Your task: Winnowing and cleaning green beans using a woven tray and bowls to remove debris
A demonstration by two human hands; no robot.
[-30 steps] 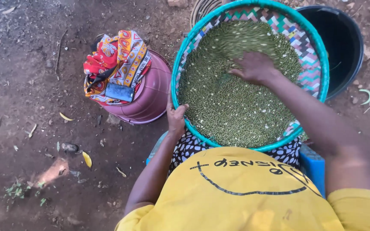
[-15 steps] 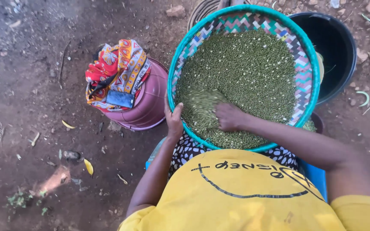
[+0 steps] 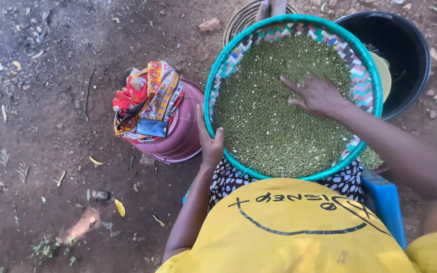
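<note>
Gripping the round tray's (image 3: pixel 365 81) near rim, left hand (image 3: pixel 211 146) tilts it; right hand (image 3: pixel 319 96) rests open on grain (image 3: pixel 274 121).

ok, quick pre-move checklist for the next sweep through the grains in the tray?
1. Left hand grips the tray rim: ok.
2. Right hand on the grains, fingers spread: ok.
3. Tray level: cannot tell; it seems to tip a little toward the person.
4. Grains inside the rim: not ok, a few lie below the tray's right edge.
5. Black bucket clear of the right hand: ok.
6. Phone on the cloth atop the pink bucket, beside the tray: ok.
</note>
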